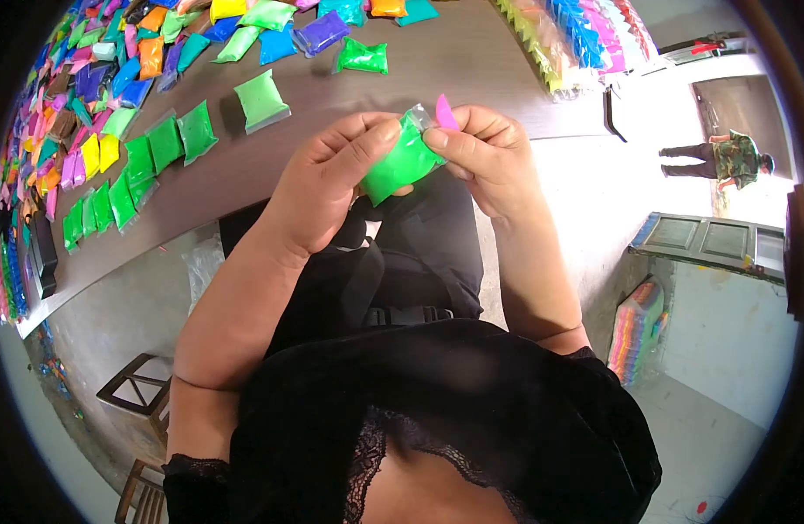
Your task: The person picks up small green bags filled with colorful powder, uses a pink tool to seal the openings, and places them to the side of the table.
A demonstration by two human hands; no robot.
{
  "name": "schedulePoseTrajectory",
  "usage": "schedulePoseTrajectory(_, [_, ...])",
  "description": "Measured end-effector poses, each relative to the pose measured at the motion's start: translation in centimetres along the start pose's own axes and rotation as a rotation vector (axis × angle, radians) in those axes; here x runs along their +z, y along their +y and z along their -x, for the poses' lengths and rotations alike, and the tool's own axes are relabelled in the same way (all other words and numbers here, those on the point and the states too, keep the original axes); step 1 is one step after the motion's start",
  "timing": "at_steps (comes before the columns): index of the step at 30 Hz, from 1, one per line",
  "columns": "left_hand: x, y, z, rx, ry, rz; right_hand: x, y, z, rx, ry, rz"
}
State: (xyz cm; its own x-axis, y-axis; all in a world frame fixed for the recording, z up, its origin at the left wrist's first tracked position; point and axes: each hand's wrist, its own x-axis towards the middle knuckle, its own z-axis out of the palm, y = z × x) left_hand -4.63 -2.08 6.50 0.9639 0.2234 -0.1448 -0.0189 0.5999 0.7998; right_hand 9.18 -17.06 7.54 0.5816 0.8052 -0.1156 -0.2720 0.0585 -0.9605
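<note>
In the head view, a bright green packet of soft clay-like material (402, 164), in clear plastic, is held up in front of my lap. My left hand (345, 166) is closed on its left side, thumb on top. My right hand (482, 153) pinches at the packet's upper right corner, and a small flat pink piece (445, 113) sticks up from between its thumb and index finger. What the pink piece is, I cannot make out. A light green packet (262, 99) and a row of green packets (165, 143) lie on the table beyond my left hand.
The brown table (323, 87) carries a large heap of many-coloured packets (96, 79) at the left and back. Bagged coloured strips (577, 44) lie at the far right. A person (734, 157) stands off to the right. A stool (138, 384) is at lower left.
</note>
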Motion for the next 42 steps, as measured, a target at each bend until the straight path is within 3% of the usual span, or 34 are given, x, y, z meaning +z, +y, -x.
schedulePoseTrajectory(9, [-1.0, 0.0, -0.1, 0.004, 0.009, -0.097, 1.0, -0.4, 0.3, 0.045, -0.019, -0.032])
schedulePoseTrajectory(11, [-1.5, 0.2, -0.8, -0.005, 0.021, -0.14, 0.6, -0.2, -0.3, 0.112, -0.009, 0.077])
schedulePoseTrajectory(12, [-2.0, 0.5, -1.6, 0.057, 0.069, -0.445, 0.3, 0.5, -0.9, 0.115, -0.007, 0.077])
schedulePoseTrajectory(13, [-2.5, 0.7, -2.3, 0.116, 0.116, -0.751, 0.1, 1.6, -1.8, 0.092, 0.071, 0.329])
schedulePoseTrajectory(14, [-3.4, -0.3, -3.3, 0.252, 0.167, -0.744, 0.1, 2.6, -2.5, 0.066, 0.148, 0.58])
schedulePoseTrajectory(15, [-3.8, -0.4, -3.6, 0.252, 0.165, -0.745, 0.1, 3.3, -3.0, 0.066, 0.15, 0.579])
schedulePoseTrajectory(17, [-4.6, -0.2, -4.3, 0.593, 0.174, -1.347, 0.1, 4.1, -3.8, 0.084, 0.176, 0.747])
schedulePoseTrajectory(18, [-5.3, -0.7, -4.6, 0.59, 0.175, -1.347, 0.1, 4.3, -3.8, 0.086, 0.175, 0.747])
schedulePoseTrajectory(20, [-6.8, -2.1, -4.7, 0.77, 0.006, -1.53, 0.3, 4.7, -3.6, 0.036, 0.23, 0.802])
schedulePoseTrajectory(24, [-7.0, -3.0, -4.6, 0.752, 0.059, -1.506, -1.1, 4.5, -3.8, -0.011, 0.268, 0.682])
schedulePoseTrajectory(28, [-6.5, -2.9, -4.1, 0.743, 0.06, -1.533, -2.3, 4.5, -3.3, -0.029, 0.205, 0.752])
schedulePoseTrajectory(30, [-6.1, -2.5, -3.8, 0.734, 0.053, -1.56, -2.4, 4.4, -3.2, -0.329, 0.147, 1.23])
schedulePoseTrajectory(34, [-6.0, -2.5, -3.7, 0.731, 0.044, -1.603, -2.0, 4.5, -3.4, -0.334, 0.143, 1.156])
schedulePoseTrajectory(36, [-6.1, -2.7, -3.8, 0.717, 0.048, -1.612, -2.1, 4.5, -3.6, -0.095, 0.17, 0.934])
schedulePoseTrajectory(42, [-6.2, -2.9, -3.9, 0.714, 0.064, -1.622, -2.1, 4.3, -3.7, -0.103, 0.162, 0.971])
